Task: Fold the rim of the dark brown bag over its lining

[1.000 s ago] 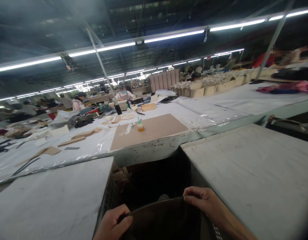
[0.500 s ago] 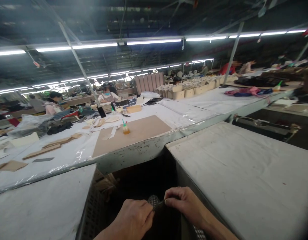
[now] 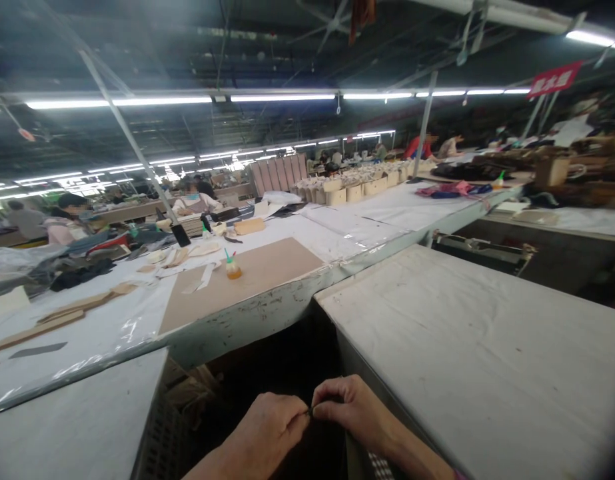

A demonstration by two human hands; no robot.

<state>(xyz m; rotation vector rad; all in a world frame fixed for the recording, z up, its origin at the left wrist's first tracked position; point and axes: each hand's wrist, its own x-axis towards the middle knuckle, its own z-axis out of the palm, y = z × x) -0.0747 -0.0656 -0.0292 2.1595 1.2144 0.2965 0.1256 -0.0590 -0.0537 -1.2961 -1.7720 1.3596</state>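
Low in the head view, my left hand (image 3: 270,427) and my right hand (image 3: 354,408) meet over the dark gap between two side tables. Both are closed, thumbs against bent fingers, with the fingertips almost touching. Between them shows a sliver of a thin dark piece (image 3: 310,412), pinched from both sides. Most of it is hidden by my fingers and the dark background, so its kind cannot be made out.
A white side table (image 3: 467,333) stands to my right, another (image 3: 72,413) to my left above a plastic crate (image 3: 162,427). Ahead, a long workbench (image 3: 137,320) bears a brown board (image 3: 257,283), a glue bottle (image 3: 232,267) and cut pieces (image 3: 82,307). People sit farther back.
The view has turned to the right, so the bench things sit farther left. My hands have come closer together, and less of the dark piece shows between them.
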